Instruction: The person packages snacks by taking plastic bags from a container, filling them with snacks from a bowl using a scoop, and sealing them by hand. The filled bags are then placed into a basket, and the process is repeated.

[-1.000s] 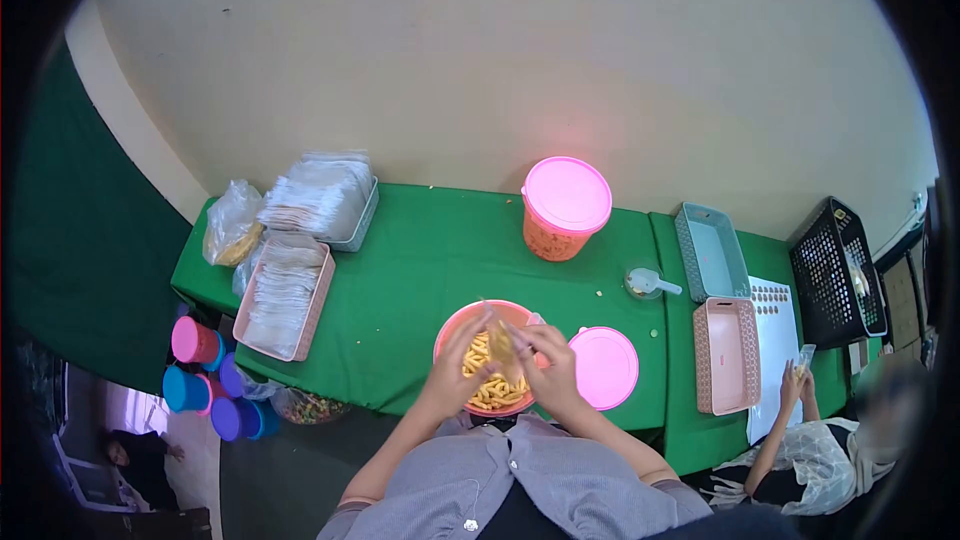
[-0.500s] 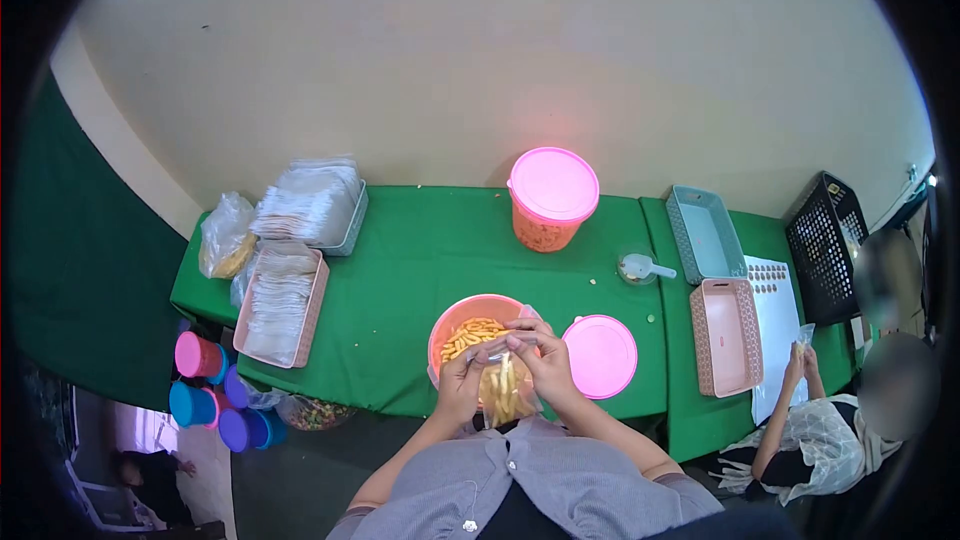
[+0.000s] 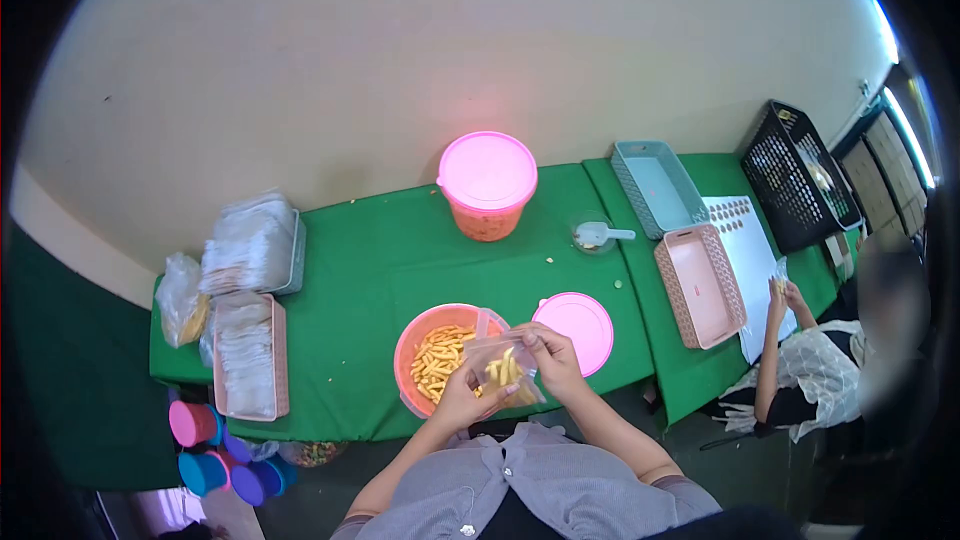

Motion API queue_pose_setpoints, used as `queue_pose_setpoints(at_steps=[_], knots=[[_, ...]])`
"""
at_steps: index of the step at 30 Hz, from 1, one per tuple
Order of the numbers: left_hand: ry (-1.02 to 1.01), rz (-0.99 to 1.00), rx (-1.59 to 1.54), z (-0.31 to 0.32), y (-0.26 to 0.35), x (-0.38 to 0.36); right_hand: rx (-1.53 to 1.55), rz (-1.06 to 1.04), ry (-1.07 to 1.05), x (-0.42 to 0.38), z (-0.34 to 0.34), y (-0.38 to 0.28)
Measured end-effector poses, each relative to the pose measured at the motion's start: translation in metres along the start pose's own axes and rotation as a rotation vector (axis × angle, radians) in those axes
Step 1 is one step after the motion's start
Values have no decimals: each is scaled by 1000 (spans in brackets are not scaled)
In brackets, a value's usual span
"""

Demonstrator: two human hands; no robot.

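- You are looking down at your own two hands, at the lower centre of the frame, handling a small clear bag with yellow, finger-shaped pieces inside it.
- The step in hand appears to be handling the mouth of this filled bag; whether it is sealed cannot be told.
- Your left hand is partly closed, supporting the bag from its lower left side, thumb towards the front.
- Your right hand is closed in a pinch on the bag's upper right edge, thumb and fingers together.
- As a judgement, the next move calls for a light, steady hold from the left and a firm pinch from the right, with the mouth kept uppermost so that nothing spills.
- The bag lies between your hands, tilted, in front of your chest and overlapping the right side of an orange bucket.
- More loose yellow pieces lie in the bucket, just left of the bag.
- A flat pink lid rests on the green tabletop, just beyond your right hand.
- Farther up, at centre, stands a pink-lidded container; right of it is a white scoop.
- At the left, stacked clear packets fill a pink basket.
- At the right edge, another person's hands hold a small bag.
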State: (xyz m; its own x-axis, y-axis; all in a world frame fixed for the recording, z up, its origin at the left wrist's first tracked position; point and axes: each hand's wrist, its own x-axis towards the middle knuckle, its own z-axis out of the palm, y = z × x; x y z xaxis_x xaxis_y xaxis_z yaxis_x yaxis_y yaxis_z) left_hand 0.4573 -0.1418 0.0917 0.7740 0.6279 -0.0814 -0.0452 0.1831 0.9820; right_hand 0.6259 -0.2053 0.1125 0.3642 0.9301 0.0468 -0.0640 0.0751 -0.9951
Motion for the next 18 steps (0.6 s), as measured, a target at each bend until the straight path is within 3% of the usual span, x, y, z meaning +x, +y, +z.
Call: queue_pose_setpoints(at_steps=[1, 2, 6, 8, 13, 15, 17, 18], knots=[[-25, -63, 46, 0, -3, 5, 23, 51, -19, -2, 0, 2], [-44, -69, 43, -1, -5, 7, -14, -53, 42, -2, 1, 7], [72, 8, 21, 0, -3, 18, -6, -2, 149, -11, 1, -1], [17, 8, 46, -8, -15, 23, -85, 79, 8, -23, 0, 11], [6, 99, 99, -6, 12, 29, -93, 84, 98, -30, 2, 30], [-56, 62, 343, -19, 14, 26, 7, 232, 273, -30, -4, 36], [179, 84, 757, -43, 19, 25, 244, 317, 504, -27, -24, 48], [279, 122, 1115, -63, 20, 26, 351, 319, 589, -30, -44, 57]])
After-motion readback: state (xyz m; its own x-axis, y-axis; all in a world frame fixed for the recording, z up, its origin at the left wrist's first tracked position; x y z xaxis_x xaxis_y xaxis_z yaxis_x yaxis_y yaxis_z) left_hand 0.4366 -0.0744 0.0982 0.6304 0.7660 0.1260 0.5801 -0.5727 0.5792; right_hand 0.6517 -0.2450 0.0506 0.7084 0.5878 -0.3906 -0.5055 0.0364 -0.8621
